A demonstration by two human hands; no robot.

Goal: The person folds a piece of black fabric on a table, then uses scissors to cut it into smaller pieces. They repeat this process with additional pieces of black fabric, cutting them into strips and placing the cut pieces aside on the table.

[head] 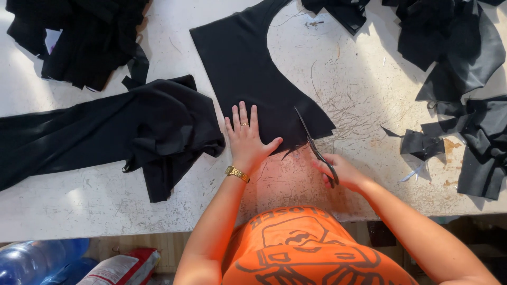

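A flat piece of black fabric with a curved cut edge lies on the white worktable. My left hand presses flat on its near edge, fingers spread, with a ring on one finger and a gold watch on the wrist. My right hand grips black scissors by the handles. The blades are parted and point away from me into the fabric's near right edge, beside my left thumb.
A long bunched length of black cloth lies to the left. Heaps of black offcuts sit at the top left and along the right side. The table's near edge runs by my orange shirt. A blue bottle is on the floor.
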